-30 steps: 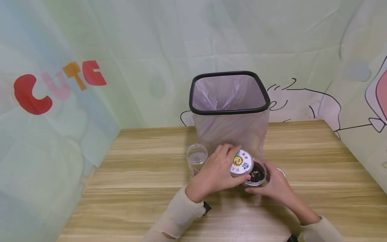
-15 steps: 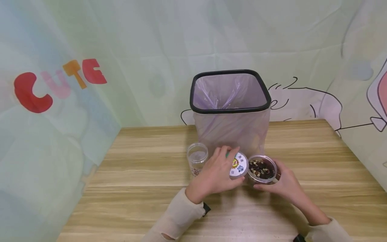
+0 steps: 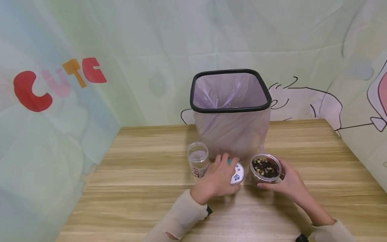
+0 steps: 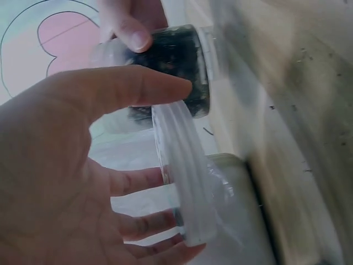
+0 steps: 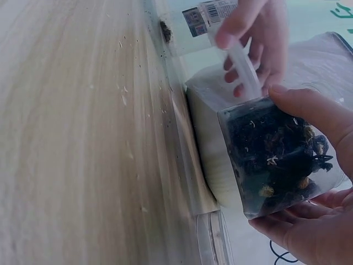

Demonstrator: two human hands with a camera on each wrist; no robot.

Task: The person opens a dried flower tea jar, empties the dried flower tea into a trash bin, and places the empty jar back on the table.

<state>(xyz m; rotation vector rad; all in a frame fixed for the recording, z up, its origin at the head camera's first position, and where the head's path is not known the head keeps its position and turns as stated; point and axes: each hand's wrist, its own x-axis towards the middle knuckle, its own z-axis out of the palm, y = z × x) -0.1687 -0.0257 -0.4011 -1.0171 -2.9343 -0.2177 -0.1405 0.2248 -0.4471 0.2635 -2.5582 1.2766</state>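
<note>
My left hand (image 3: pixel 216 178) grips a round screw lid (image 3: pixel 237 173) by its edge, thumb on one side and fingers on the other. The lid has a white sticker with a cartoon sun, and its clear ridged rim (image 4: pixel 187 176) shows in the left wrist view. To the right, my right hand (image 3: pixel 287 181) holds a clear plastic jar (image 3: pixel 266 171) by its side, mouth up and uncovered. Dark dried bits with pale and reddish pieces fill it, seen through its wall (image 5: pixel 276 160) in the right wrist view. Lid and jar are apart.
A second clear jar (image 3: pixel 198 161), with some bits low inside, stands left of my left hand. Behind the hands is a bin (image 3: pixel 231 131) with a black rim and purple liner. Crumbs dot the wooden table (image 3: pixel 145 188). Another round clear rim (image 5: pixel 212 237) lies near the jar.
The lid and jar have moved apart: my left hand lowers the lid leftward, and my right hand has shifted the jar rightward, so its contents now show fully.
</note>
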